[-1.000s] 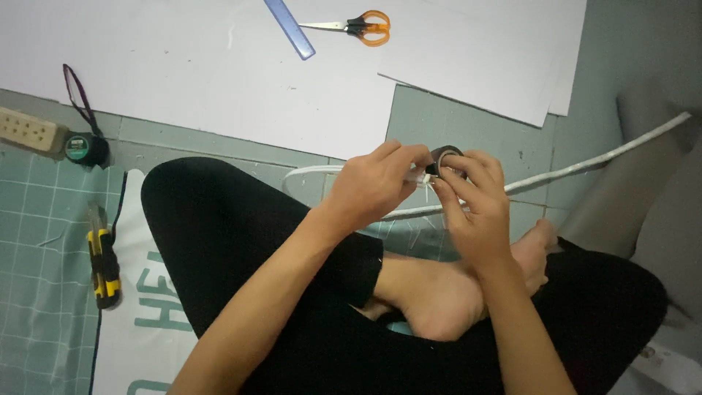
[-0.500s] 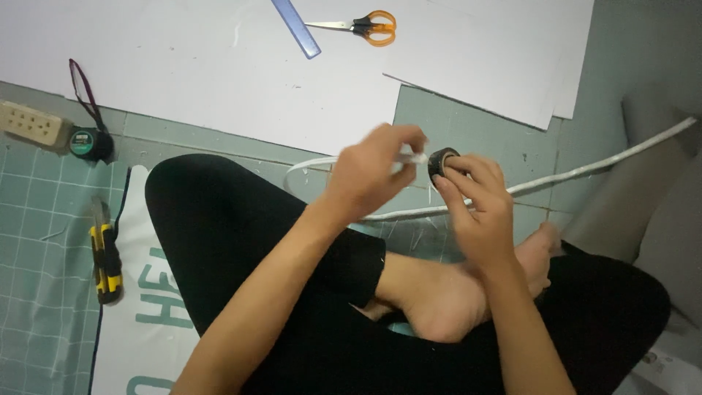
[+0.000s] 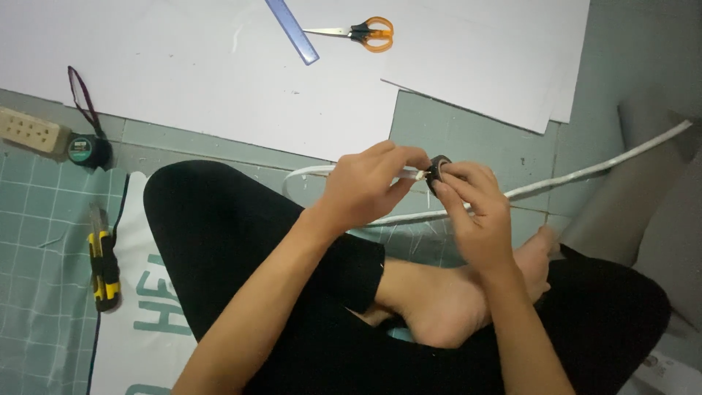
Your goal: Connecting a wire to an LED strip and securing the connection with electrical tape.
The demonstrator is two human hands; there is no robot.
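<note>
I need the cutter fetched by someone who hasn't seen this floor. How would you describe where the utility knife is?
Start at the green grid cutting mat on the left of the floor. The utility knife lies on it, lengthwise, beside the white printed sheet. Its yellow-and-black body sets it apart from the round tape measure farther up.

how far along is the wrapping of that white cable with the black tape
Done: most of the white cable is laid out across the floor. In hand: the left hand pinches the cable end while the right hand holds the black tape roll against it. Left: no black wrap shows on the cable yet.
</note>
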